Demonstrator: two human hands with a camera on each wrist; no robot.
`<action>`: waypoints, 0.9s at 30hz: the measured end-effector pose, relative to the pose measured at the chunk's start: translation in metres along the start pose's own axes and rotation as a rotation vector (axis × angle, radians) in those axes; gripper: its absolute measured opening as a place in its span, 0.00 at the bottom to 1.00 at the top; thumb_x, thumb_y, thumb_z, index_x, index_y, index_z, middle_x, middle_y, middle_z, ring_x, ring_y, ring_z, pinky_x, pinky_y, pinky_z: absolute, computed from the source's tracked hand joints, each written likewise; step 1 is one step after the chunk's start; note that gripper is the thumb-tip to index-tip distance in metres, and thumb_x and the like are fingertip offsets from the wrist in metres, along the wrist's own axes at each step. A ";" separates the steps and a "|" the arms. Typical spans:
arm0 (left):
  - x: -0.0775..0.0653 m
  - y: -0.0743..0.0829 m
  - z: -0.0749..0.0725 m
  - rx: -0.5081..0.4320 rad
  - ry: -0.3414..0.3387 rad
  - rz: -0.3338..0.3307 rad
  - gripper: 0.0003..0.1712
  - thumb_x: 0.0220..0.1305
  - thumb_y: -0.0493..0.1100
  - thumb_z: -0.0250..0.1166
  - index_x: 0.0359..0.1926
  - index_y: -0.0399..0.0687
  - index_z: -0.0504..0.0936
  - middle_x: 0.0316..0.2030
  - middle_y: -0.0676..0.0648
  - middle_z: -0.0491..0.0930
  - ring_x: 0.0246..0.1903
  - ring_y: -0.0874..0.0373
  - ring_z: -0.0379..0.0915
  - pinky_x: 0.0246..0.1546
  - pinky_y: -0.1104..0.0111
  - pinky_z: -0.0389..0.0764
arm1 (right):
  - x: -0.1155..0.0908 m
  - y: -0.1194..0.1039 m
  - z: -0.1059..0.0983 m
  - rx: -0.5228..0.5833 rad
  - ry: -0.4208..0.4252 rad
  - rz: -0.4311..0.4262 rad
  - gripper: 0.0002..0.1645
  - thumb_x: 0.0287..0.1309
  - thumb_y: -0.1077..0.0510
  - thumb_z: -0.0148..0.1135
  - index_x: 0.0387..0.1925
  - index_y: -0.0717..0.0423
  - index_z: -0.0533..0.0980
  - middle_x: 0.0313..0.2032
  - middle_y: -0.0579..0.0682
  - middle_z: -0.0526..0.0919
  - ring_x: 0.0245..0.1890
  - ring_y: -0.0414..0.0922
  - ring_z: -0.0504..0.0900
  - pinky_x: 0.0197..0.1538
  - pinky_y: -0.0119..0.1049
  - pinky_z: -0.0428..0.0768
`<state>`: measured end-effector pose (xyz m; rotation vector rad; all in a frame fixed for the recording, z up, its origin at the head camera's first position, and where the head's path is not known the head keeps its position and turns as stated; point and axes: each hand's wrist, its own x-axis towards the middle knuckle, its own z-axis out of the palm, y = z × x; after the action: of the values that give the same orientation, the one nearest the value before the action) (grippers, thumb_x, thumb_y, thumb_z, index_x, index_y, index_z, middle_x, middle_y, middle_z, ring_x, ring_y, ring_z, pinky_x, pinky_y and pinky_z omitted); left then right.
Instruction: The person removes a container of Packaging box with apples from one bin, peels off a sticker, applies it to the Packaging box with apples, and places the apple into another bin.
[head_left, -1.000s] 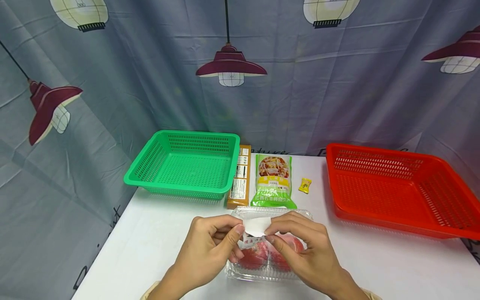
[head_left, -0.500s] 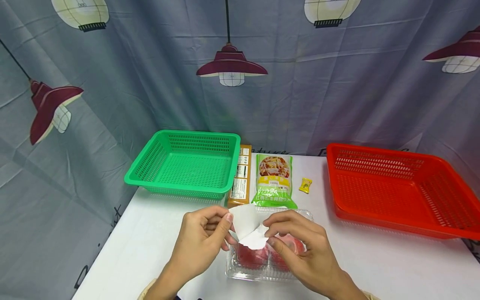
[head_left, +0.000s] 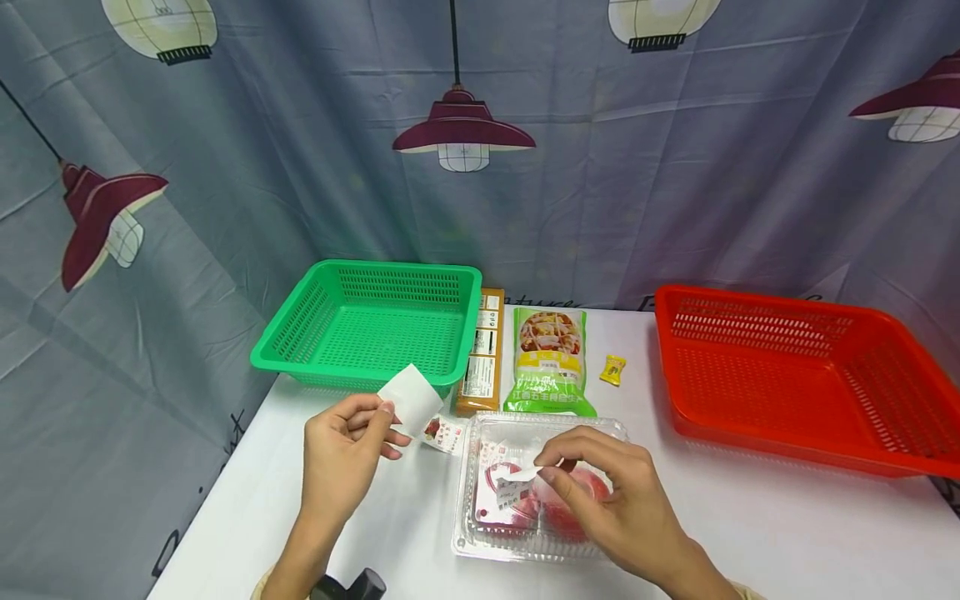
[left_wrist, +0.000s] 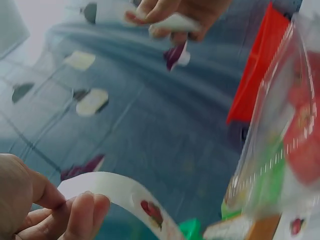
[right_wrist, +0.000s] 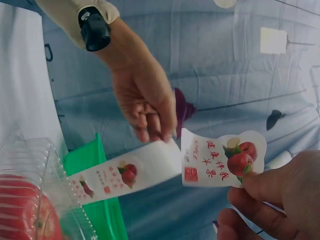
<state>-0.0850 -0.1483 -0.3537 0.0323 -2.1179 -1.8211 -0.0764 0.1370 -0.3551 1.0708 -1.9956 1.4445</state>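
Observation:
In the head view my left hand (head_left: 341, 454) pinches one end of a white strip of stickers (head_left: 411, 402), whose printed apple labels hang toward the table. My right hand (head_left: 618, 500) pinches a single sticker (head_left: 514, 490) between thumb and fingertips. Red apples and printed characters show on this sticker (right_wrist: 220, 160) in the right wrist view, and it is apart from the strip in the head view. Below the right hand stands a closed clear plastic box (head_left: 468, 533) with red apples (head_left: 564, 515) inside. The right hand hides part of its lid.
Behind the box lie a green food bag (head_left: 549, 358), a brown carton (head_left: 482, 354) and a small yellow wrapped candy (head_left: 612, 370). A green basket (head_left: 367, 379) stands at the back left, a red basket (head_left: 780, 442) at the right.
My left hand has moved left with the sticker strip, away from the right hand. A sticker has come off the strip and stays in my right hand, which has hardly moved.

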 end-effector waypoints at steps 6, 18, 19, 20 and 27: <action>0.006 -0.016 -0.019 0.025 0.117 -0.043 0.04 0.65 0.31 0.65 0.36 0.29 0.81 0.27 0.36 0.84 0.20 0.50 0.83 0.23 0.62 0.82 | -0.005 0.007 -0.006 -0.024 -0.022 0.121 0.19 0.48 0.73 0.73 0.37 0.49 0.82 0.34 0.45 0.84 0.34 0.40 0.82 0.42 0.30 0.78; 0.010 -0.042 -0.049 0.089 0.300 -0.101 0.03 0.61 0.28 0.65 0.34 0.29 0.79 0.30 0.36 0.84 0.18 0.49 0.83 0.22 0.64 0.82 | -0.012 0.022 -0.011 -0.056 -0.063 0.268 0.18 0.51 0.71 0.72 0.37 0.46 0.83 0.34 0.40 0.85 0.30 0.39 0.81 0.36 0.32 0.81; 0.011 -0.043 -0.051 0.104 0.307 -0.098 0.03 0.61 0.28 0.65 0.34 0.30 0.80 0.30 0.36 0.84 0.18 0.50 0.83 0.22 0.64 0.82 | -0.013 0.023 -0.011 -0.058 -0.060 0.263 0.18 0.51 0.72 0.72 0.37 0.46 0.83 0.34 0.41 0.85 0.30 0.40 0.81 0.36 0.32 0.81; 0.011 -0.044 -0.053 0.118 0.311 -0.094 0.03 0.61 0.28 0.66 0.35 0.30 0.80 0.31 0.37 0.84 0.18 0.51 0.83 0.21 0.64 0.82 | -0.013 0.024 -0.011 -0.062 -0.057 0.263 0.18 0.51 0.72 0.72 0.37 0.47 0.83 0.34 0.41 0.85 0.30 0.40 0.81 0.36 0.32 0.81; 0.010 -0.054 -0.064 0.214 0.330 -0.086 0.08 0.63 0.32 0.67 0.40 0.31 0.79 0.34 0.38 0.83 0.18 0.54 0.83 0.20 0.66 0.81 | -0.016 0.030 -0.013 -0.070 -0.075 0.299 0.20 0.50 0.72 0.72 0.42 0.50 0.78 0.31 0.41 0.84 0.26 0.41 0.82 0.35 0.33 0.82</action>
<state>-0.0881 -0.2209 -0.3955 0.4511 -2.0852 -1.5013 -0.0916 0.1588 -0.3795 0.8346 -2.3209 1.4844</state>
